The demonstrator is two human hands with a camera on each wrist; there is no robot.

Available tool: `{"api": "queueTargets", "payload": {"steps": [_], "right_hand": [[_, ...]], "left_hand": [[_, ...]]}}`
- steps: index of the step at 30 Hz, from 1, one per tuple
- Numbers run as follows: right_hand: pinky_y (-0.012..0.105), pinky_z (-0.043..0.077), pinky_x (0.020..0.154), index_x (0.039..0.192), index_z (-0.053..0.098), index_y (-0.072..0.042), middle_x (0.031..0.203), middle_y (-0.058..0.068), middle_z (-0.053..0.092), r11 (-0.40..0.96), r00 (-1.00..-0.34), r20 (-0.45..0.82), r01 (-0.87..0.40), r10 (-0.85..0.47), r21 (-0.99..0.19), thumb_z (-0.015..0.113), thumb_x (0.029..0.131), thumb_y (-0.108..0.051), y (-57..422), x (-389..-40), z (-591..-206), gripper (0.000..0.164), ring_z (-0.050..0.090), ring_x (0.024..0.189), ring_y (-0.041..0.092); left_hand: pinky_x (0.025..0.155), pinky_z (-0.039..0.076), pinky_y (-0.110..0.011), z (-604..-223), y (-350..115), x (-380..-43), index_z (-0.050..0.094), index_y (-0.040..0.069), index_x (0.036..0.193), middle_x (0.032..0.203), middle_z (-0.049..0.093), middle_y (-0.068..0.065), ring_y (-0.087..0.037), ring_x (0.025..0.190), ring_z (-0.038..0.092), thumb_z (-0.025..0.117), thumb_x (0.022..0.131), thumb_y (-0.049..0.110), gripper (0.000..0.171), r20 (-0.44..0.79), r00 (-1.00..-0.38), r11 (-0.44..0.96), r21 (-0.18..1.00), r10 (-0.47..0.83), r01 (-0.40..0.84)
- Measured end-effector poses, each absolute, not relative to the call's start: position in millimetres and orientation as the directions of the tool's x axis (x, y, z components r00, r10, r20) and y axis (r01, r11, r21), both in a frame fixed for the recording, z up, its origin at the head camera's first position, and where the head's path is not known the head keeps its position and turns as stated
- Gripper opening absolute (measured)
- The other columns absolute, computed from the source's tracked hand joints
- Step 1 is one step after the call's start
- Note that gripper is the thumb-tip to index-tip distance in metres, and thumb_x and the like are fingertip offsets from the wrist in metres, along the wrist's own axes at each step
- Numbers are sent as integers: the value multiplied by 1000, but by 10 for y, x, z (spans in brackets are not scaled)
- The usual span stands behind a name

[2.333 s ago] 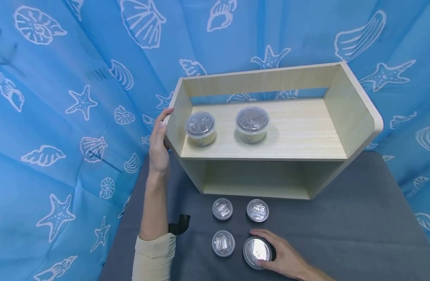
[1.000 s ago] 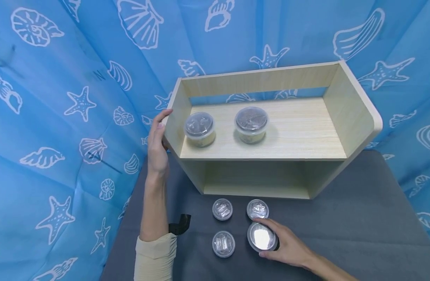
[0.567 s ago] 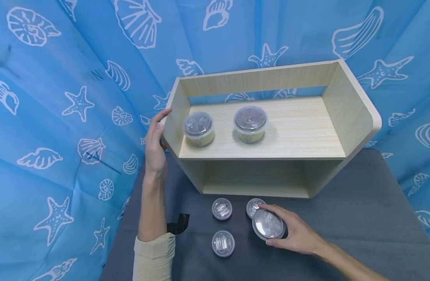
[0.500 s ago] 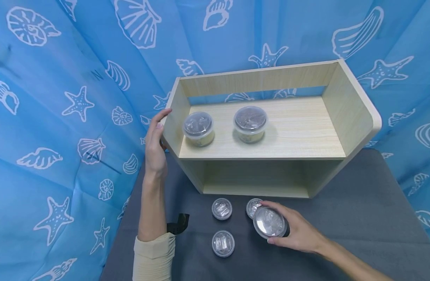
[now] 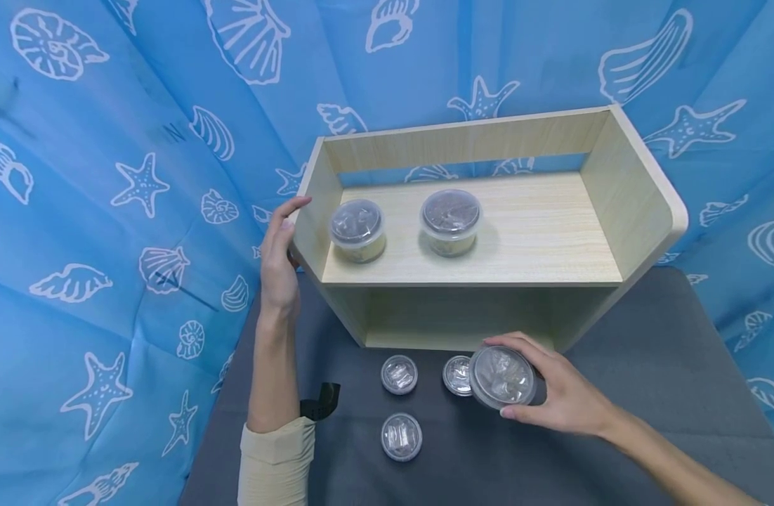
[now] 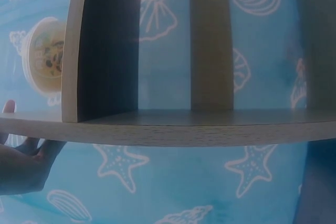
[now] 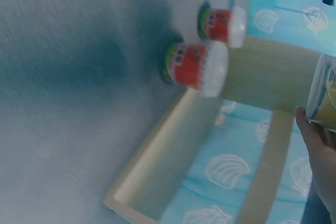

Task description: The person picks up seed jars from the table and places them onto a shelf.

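My right hand (image 5: 567,393) grips a round plastic tub with a clear lid (image 5: 502,376), raised above the table and tilted. At the right edge of the right wrist view, part of this tub (image 7: 328,95) shows beside the fingers. My left hand (image 5: 279,267) holds the left side panel of a two-tier wooden shelf (image 5: 545,232), fingertips over its edge. On the upper tier stand two lidded tubs, one at the left (image 5: 357,230) and one near the middle (image 5: 451,222). The left wrist view shows the panel between thumb and fingers of that hand (image 6: 23,169).
Three smaller lidded tubs stand on the grey tablecloth before the shelf: back left (image 5: 399,374), back right (image 5: 456,375), partly covered by the held tub, and front left (image 5: 402,436). A blue shell-print curtain (image 5: 147,281) hangs behind and to the left.
My right hand has lifted the tub from the table and carried it up and rightward, past the back-right small tub. The left hand stays on the shelf panel.
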State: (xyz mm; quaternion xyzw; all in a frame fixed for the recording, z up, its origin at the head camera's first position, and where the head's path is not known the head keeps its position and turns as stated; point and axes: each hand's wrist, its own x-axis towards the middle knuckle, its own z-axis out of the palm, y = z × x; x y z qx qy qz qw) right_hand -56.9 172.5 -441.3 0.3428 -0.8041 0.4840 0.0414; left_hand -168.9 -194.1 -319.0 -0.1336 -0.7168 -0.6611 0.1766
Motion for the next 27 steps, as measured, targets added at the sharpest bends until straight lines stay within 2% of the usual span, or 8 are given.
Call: {"api": "queueTargets", "payload": {"steps": [8,11,15,19,27], "right_hand": [[16,45,87,143,48,-1,135,9,54,226,-711,466,-645,-526,-730,91,62,-2,1834,-665,-4071,92,54,114,13],[17,49,83,144,45,2,135,12,52,182,-705,464,-634,-537,-752,89,62,4,1876,-683,-3935,92,55,113,14],[18,53,79,145,43,5,134,13,52,165,-708,459,-621,-536,-766,86,62,10,1924,-703,-3765,93,56,111,14],[15,51,81,145,43,3,135,14,52,221,-730,465,-627,-501,-747,87,59,12,1952,-730,-3612,97,56,110,14],[9,45,90,148,43,-5,142,4,50,377,-784,450,-607,-428,-699,88,60,11,1952,-778,-3363,100,54,114,6]], "left_hand": [[68,40,-38,-3183,-1935,-1697,55,13,138,130,50,-7,-32,99,48,29,105,25,43,435,-900,92,898,-39,430],[66,39,-36,-3180,-1929,-1701,55,13,137,126,51,-8,-29,93,48,29,105,25,43,437,-898,96,897,-42,432],[60,36,-33,-3177,-1922,-1704,57,15,136,110,53,-11,-24,75,44,30,106,26,43,434,-900,101,898,-50,428],[57,35,-33,-3178,-1923,-1703,57,15,136,110,52,-14,-25,73,44,30,105,26,42,430,-901,96,901,-52,424],[56,33,-32,-3192,-1934,-1698,57,15,136,106,52,-11,-23,70,42,29,105,26,42,428,-902,103,901,-59,421]]}}
